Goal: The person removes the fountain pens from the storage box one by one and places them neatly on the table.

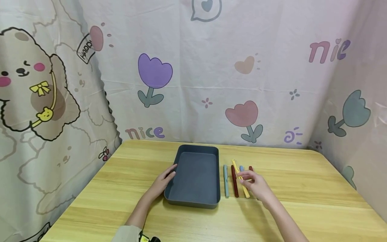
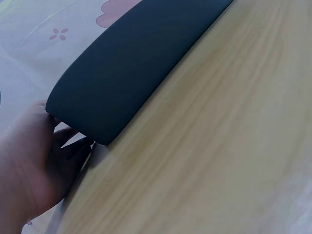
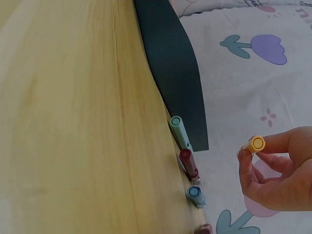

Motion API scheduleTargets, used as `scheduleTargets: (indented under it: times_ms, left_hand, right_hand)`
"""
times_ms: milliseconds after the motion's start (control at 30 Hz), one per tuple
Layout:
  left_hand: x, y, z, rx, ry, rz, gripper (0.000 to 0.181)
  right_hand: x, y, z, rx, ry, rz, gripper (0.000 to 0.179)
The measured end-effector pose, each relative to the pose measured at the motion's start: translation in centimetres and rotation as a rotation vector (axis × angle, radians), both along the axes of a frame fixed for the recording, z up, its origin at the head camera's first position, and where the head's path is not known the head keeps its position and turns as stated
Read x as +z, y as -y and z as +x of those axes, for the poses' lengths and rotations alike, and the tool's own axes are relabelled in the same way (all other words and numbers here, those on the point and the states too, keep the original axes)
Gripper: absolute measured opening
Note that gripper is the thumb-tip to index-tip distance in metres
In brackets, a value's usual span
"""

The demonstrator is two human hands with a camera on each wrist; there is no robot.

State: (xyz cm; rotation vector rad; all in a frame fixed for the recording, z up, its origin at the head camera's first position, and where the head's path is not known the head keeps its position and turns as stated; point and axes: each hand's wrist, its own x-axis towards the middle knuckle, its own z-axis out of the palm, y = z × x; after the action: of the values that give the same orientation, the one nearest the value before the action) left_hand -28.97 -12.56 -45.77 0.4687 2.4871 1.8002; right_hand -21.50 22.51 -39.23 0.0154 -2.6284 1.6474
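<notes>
A dark grey rectangular tray (image 1: 193, 204) lies flat on the table with nothing inside. My left hand (image 1: 161, 181) holds its left side, thumb at the rim; in the left wrist view part of that hand (image 2: 29, 165) is hidden behind the tray's corner. Between thumb and fingertips my right hand (image 1: 255, 185) pinches a yellow pen (image 1: 245, 190). Seen from the right wrist, the yellow pen (image 3: 258, 143) is raised above the other pens and points end-on to the camera. Below it lie a light green pen (image 1: 226, 181), a dark red pen (image 1: 234, 181) and a blue pen (image 1: 241, 168).
Another dark red pen (image 1: 251, 168) lies to the right, partly covered by the right hand. The pens lie side by side along the tray's right. A patterned curtain (image 1: 199, 67) hangs behind the wooden table (image 1: 317, 195) and on both sides.
</notes>
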Motion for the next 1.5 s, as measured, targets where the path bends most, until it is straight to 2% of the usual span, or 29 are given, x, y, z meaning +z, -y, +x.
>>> scheduleTargets:
  times_ms: [433, 1167, 1267, 1300, 1500]
  left_hand:
    - [-0.4, 0.1, -0.3, 0.013, -0.01, -0.023, 0.046]
    - [-0.3, 0.1, -0.4, 0.008, -0.015, -0.017, 0.047]
    - [-0.2, 0.1, -0.3, 0.013, -0.007, -0.014, 0.046]
    - [0.2, 0.0, 0.0, 0.008, -0.003, -0.009, 0.046]
    - [0.2, 0.1, 0.0, 0.002, -0.006, -0.017, 0.047]
  right_hand:
    - [0.0, -1.5, 0.4, 0.004, -0.02, 0.017, 0.026]
    - [0.1, -3.9, 0.9, -0.028, -0.02, 0.037, 0.029]
    - [0.0, -4.4, 1.0, -0.029, -0.02, 0.042, 0.029]
    - [0.0, -4.6, 1.0, -0.031, -0.021, 0.039, 0.03]
    - [-0.2, -5.4, 0.9, -0.035, -0.017, 0.022, 0.032]
